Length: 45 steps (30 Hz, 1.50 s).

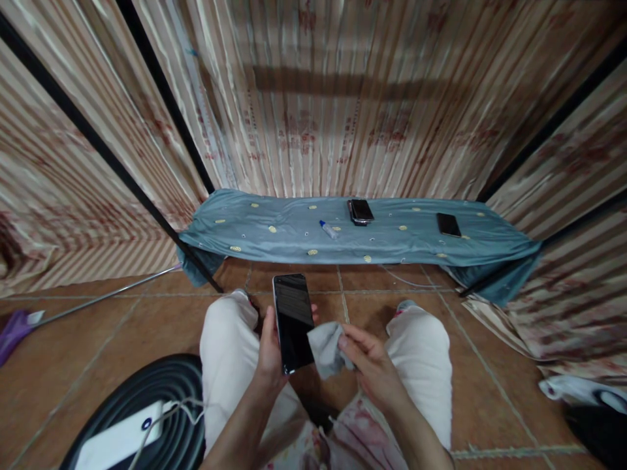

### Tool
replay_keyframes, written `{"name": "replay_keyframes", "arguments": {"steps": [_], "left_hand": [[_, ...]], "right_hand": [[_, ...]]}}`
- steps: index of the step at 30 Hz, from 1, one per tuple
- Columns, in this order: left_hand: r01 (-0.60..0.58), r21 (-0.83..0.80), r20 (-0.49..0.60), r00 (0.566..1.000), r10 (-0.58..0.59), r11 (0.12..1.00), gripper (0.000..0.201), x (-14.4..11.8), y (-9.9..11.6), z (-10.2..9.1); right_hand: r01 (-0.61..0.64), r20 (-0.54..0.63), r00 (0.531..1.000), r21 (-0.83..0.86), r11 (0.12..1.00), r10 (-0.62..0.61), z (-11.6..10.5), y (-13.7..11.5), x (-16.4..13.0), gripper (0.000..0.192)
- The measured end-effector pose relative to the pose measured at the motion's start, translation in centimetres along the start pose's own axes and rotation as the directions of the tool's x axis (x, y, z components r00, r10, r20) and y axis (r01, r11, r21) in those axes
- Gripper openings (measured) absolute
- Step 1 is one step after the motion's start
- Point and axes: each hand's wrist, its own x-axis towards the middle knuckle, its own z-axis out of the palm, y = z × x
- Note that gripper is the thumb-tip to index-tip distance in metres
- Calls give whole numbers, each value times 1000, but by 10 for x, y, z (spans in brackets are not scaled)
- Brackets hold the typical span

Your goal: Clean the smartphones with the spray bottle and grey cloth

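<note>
Left hand (pixel 271 349) grips phone (pixel 292 321) by its edge, screen up, long axis pointing away toward the desk (pixel 274 245). Right hand (pixel 369 362) pinches grey cloth (pixel 326 346), touching phone's right edge, above the knees.

Striped curtain walls (pixel 343 117) all round, terracotta tile floor (pixel 98 339), low counter (pixel 294 228) draped in blue-grey cloth beyond the hands

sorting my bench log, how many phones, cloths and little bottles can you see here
phones: 3 – one in the left hand as held phone, stacked phone and flat phone on the blue-covered bench
cloths: 1 – grey cloth in the right hand
small bottles: 1 – small bottle
total: 5
</note>
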Motion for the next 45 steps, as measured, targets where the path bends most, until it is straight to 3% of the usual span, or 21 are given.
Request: {"name": "replay_keyframes", "arguments": {"steps": [4,9,14,18,22,25,29,33,40,45], "left_hand": [[68,-16,4,998,-68,998,49,-7,-4,6],[122,-53,-8,992,-123,991,47,-9,-12,10],[148,-103,18,989,-147,984,46,-6,-21,8],[162,-88,28,987,-160,983,44,-5,-25,4],[106,-79,79,992,-100,991,36,0,-27,0],[-7,-101,135,991,20,995,31,5,-28,0],[-92,-92,153,983,106,991,34,9,-29,-2],[-91,-80,129,987,101,993,31,14,-28,-7],[-60,-94,75,995,67,994,26,19,-24,-12],[-80,-87,59,995,85,993,27,22,-19,-11]], "right_hand": [[231,-127,951,-310,922,-281,1,-19,34,34],[441,23,827,-647,622,-562,17,-16,64,35],[500,142,743,-768,401,-654,35,-1,66,39],[528,224,723,-790,312,-653,41,2,61,46],[586,300,675,-774,242,-674,41,3,58,56],[599,324,664,-770,220,-673,39,6,56,58],[592,341,690,-774,226,-639,36,9,53,54],[603,359,702,-758,247,-615,34,10,47,50],[558,306,788,-723,408,-535,31,13,32,51],[561,323,800,-702,438,-506,30,10,21,51]]}}
